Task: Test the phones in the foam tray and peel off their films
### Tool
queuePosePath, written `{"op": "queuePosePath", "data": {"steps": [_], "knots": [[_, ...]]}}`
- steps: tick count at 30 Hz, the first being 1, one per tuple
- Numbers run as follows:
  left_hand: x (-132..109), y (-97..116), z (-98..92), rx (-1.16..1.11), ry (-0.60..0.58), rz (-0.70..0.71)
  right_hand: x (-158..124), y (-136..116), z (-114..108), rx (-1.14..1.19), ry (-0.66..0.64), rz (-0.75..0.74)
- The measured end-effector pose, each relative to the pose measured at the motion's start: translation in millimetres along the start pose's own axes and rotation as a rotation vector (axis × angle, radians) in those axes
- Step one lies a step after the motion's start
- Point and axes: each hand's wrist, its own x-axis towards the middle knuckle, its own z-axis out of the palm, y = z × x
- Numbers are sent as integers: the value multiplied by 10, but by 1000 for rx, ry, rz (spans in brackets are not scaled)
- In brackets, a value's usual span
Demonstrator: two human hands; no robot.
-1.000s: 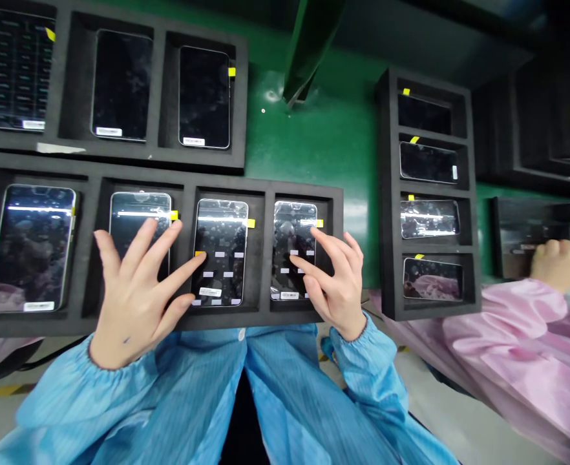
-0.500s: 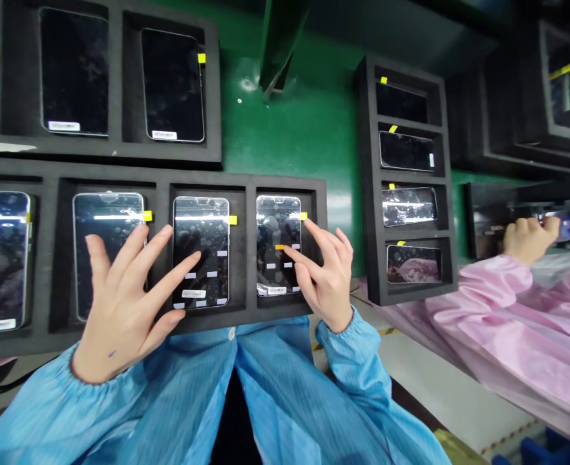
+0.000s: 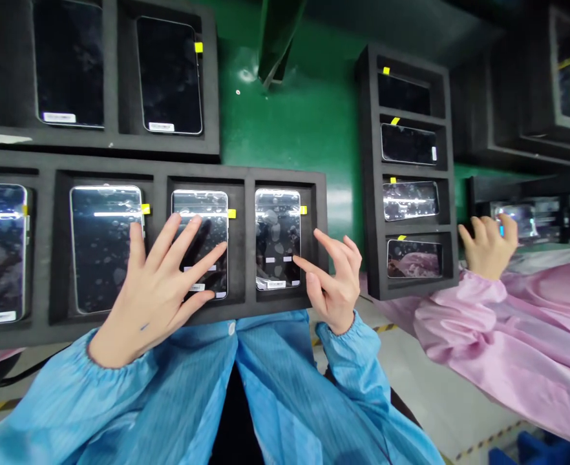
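A black foam tray [image 3: 314, 242] in front of me holds several phones, each in its own compartment. My left hand [image 3: 161, 290] is spread over the middle phone [image 3: 212, 219], fingers apart and holding nothing. Left of it lies a larger dark phone [image 3: 98, 258] with a yellow tab. My right hand [image 3: 334, 281] is beside the rightmost phone [image 3: 278, 226], its extended finger at the screen's right edge; it holds nothing. Small light rectangles show on both the middle and rightmost screens.
Another black tray [image 3: 210, 84] with phones is behind at the left. A narrow tray [image 3: 375, 258] with several phones stands to the right. Beyond it are another person's hand [image 3: 491, 248] and pink sleeve [image 3: 459, 316]. The table [image 3: 285, 123] is green.
My left hand has moved right over the middle phone. My right hand has drawn slightly right, and the orange rectangle on the rightmost screen is gone. The other person's hand has moved left.
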Motion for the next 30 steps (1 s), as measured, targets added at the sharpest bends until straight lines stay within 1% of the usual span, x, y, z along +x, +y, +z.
{"op": "queuePosePath", "data": {"steps": [1,2,6,8,10,13,16,20,22,25,26,30], "knots": [[7,3,-4,-4,-7,-8,-8,1,1,5,6,-11],[6,0,-9,-12,10,-6,-12,3,2,7,1,-22],[-92,-52,-19,-62,177,26,14,0,-6,-17,-118,-55],[-170,-82,-19,-81,232,28,48,-20,-13,-22,-168,-72],[-240,-102,-18,-90,251,29,89,-54,-16,-11,-204,-121],[-298,-108,-9,-86,243,44,146,-106,-3,6,-274,-204],[-292,-103,20,-59,209,74,173,-128,17,16,-314,-207],[-259,-107,66,-13,189,115,156,-118,18,56,-262,-196],[-269,-115,73,-18,221,109,138,-109,12,75,-223,-188],[-328,-139,70,-23,314,63,112,-96,10,93,-173,-182],[-353,-150,68,-20,327,44,105,-92,11,98,-163,-183],[-434,-182,52,-31,300,-12,88,-85,17,122,-139,-199]]}}
